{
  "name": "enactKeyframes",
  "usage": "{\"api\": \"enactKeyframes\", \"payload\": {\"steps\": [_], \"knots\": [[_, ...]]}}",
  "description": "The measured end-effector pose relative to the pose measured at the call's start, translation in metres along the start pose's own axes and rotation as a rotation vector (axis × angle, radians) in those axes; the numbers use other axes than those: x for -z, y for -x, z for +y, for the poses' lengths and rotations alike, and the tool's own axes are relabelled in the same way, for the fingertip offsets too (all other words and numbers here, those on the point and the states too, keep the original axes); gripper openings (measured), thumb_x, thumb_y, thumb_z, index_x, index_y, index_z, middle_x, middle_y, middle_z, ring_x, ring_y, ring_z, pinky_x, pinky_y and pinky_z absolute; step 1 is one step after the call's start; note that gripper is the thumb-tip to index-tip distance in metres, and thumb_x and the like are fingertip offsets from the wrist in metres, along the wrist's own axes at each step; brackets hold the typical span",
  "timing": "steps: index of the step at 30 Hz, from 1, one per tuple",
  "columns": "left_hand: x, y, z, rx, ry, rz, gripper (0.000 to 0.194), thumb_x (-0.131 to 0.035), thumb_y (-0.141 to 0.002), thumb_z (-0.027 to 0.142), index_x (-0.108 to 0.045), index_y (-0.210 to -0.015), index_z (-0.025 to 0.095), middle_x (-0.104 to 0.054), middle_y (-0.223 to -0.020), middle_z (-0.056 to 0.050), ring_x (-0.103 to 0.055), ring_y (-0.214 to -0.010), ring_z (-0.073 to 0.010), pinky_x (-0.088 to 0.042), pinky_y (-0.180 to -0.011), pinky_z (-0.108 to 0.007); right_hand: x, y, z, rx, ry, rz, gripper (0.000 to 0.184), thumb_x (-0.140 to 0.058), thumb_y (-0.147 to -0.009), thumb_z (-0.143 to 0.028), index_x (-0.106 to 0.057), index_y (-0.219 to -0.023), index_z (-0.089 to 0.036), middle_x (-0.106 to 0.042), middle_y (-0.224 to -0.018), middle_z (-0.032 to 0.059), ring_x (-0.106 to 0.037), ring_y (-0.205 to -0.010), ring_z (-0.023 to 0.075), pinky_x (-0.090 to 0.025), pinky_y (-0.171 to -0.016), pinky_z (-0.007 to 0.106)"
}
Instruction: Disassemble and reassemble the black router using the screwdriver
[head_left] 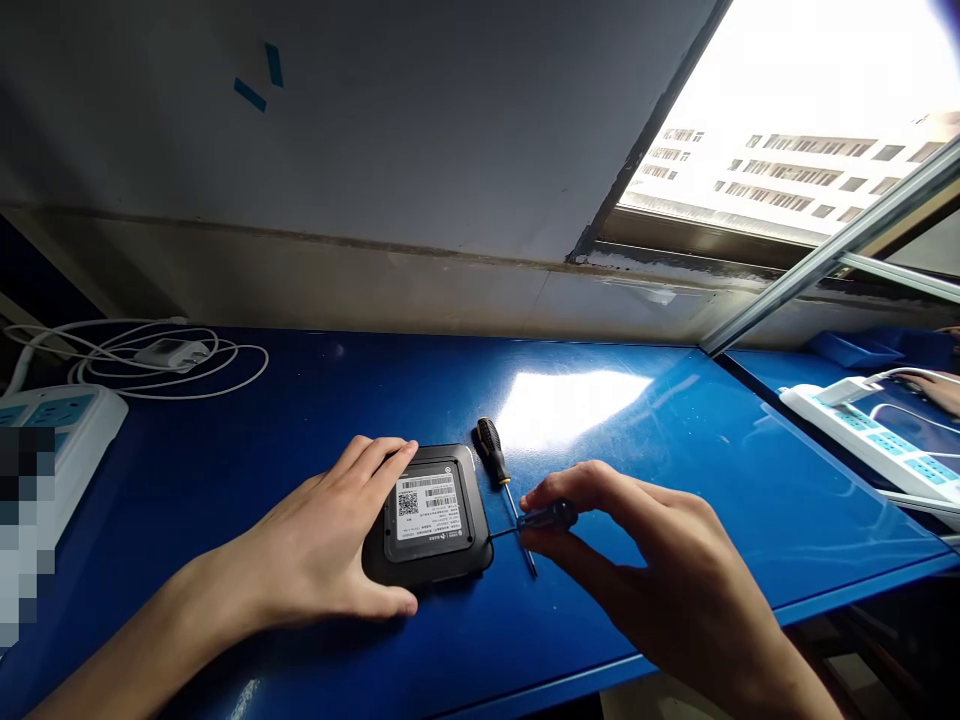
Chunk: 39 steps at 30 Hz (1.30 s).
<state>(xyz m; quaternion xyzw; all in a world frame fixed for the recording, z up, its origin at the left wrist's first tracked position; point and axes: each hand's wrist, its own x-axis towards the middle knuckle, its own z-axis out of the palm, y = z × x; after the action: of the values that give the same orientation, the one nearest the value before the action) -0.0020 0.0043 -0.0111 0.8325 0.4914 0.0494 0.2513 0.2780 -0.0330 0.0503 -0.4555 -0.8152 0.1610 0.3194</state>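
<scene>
1. White cable (187, 398) lies coiled beside a power strip (105, 405) on the table (360, 380).
2. Left hand (322, 535), palm down, fingers and thumb spread, grips the box (431, 515), flat near the table's front.
3. Loose screwdriver (491, 450) lies just right of the box, beneath the held screwdriver's (551, 516) shaft.
4. Right hand (645, 540), reaching leftward, pinches that handle, shaft pointing at the box's right edge.

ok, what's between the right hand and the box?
Head view: shaft of the blue screwdriver the right hand holds, running to the edge of the box; crossing it, the shaft of the black screwdriver on the table.
</scene>
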Motion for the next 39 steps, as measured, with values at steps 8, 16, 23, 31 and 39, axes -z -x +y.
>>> {"api": "enactKeyframes", "payload": {"steps": [8,16,23,31,39], "knots": [[0.006,0.001,0.005,0.005,0.025,-0.019,0.121,-0.082,-0.065,0.062,-0.028,-0.166,0.021,-0.043,-0.163,-0.014,-0.041,-0.148,-0.0399,-0.053,-0.112,-0.052,0.015,0.018,0.051,-0.308,-0.199,-0.01,0.019,-0.073,-0.094,-0.047,-0.069,-0.098,-0.029,-0.083,-0.094,0.0033,-0.082,-0.085,0.0233,-0.067,-0.072,0.032],[0.011,0.001,0.009,0.019,0.031,-0.035,0.12,-0.081,-0.067,0.059,-0.027,-0.167,0.019,-0.045,-0.162,-0.016,-0.042,-0.149,-0.0396,-0.052,-0.114,-0.052,0.009,0.049,0.091,-0.421,-0.091,-0.07,0.028,-0.072,-0.091,-0.055,-0.075,-0.095,-0.027,-0.082,-0.094,0.004,-0.079,-0.084,0.0247,-0.064,-0.073,0.034],[0.006,0.002,0.001,-0.004,0.055,-0.003,0.117,-0.082,-0.068,0.06,-0.028,-0.166,0.027,-0.044,-0.164,-0.013,-0.04,-0.151,-0.0405,-0.048,-0.118,-0.055,0.039,0.018,0.081,-0.24,0.037,0.119,0.025,-0.076,-0.09,-0.052,-0.076,-0.1,-0.029,-0.082,-0.094,0.003,-0.078,-0.083,0.024,-0.062,-0.071,0.035],[0.006,0.004,0.002,0.02,0.019,-0.055,0.119,-0.079,-0.072,0.064,-0.022,-0.168,0.024,-0.037,-0.168,-0.013,-0.036,-0.154,-0.0379,-0.044,-0.122,-0.052,0.03,-0.003,0.07,-0.125,0.112,0.006,0.017,-0.07,-0.097,-0.044,-0.074,-0.103,-0.029,-0.08,-0.092,0.0008,-0.075,-0.075,0.0178,-0.057,-0.063,0.03],[0.01,0.002,0.008,0.041,0.007,-0.079,0.119,-0.078,-0.073,0.063,-0.022,-0.168,0.019,-0.036,-0.169,-0.014,-0.034,-0.154,-0.0382,-0.043,-0.122,-0.052,0.031,-0.005,0.071,-0.102,0.141,-0.012,0.018,-0.069,-0.098,-0.043,-0.074,-0.105,-0.028,-0.08,-0.091,0.0018,-0.074,-0.073,0.0186,-0.057,-0.061,0.031]]}}
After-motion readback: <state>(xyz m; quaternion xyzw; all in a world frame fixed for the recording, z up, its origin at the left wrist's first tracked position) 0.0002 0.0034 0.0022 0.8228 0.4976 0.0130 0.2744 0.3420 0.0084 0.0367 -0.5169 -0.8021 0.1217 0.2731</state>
